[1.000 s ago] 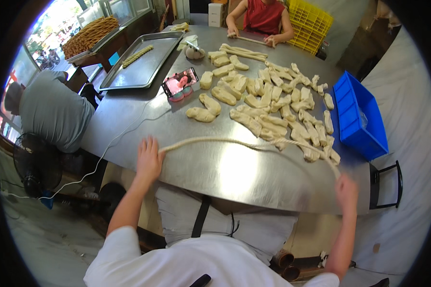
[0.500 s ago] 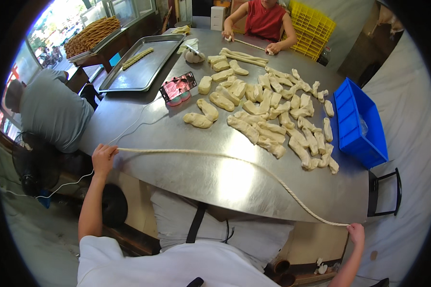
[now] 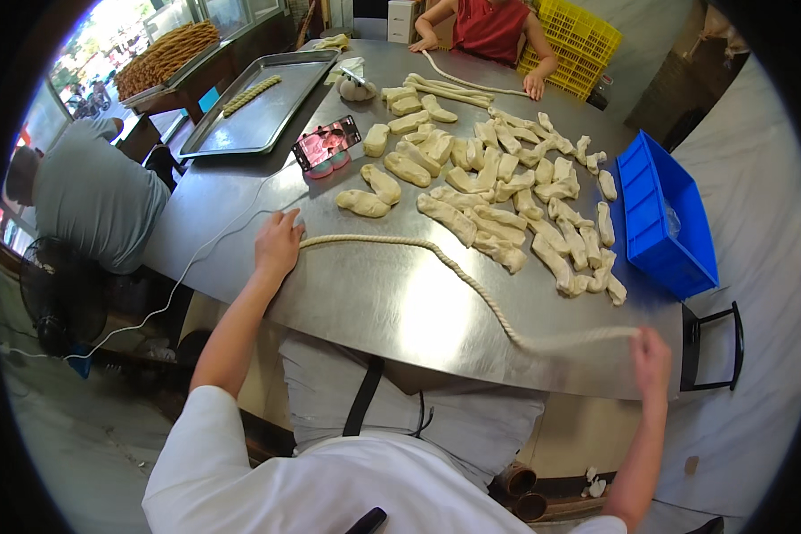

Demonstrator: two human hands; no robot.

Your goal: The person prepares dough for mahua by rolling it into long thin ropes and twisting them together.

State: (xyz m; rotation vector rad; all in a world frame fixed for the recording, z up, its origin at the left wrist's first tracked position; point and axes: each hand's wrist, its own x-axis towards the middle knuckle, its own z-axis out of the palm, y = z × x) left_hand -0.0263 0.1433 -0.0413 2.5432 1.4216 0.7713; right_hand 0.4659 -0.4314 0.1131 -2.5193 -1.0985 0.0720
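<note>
The left hand is palm-down at the left end of the dough rope; how tightly its grip is closed I cannot tell, the fingers hiding the end. The right hand has a closed grip on the other end, near the edge of the worktop. Between them the twisted rope curves across the worktop, blurred toward the right, in front of the dough pieces. A blue crate stands right of these.

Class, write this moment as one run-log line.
twisted dough rope: curved over metal table; left hand: at one end; right hand: holding other end; dough pieces: beyond rope
</note>
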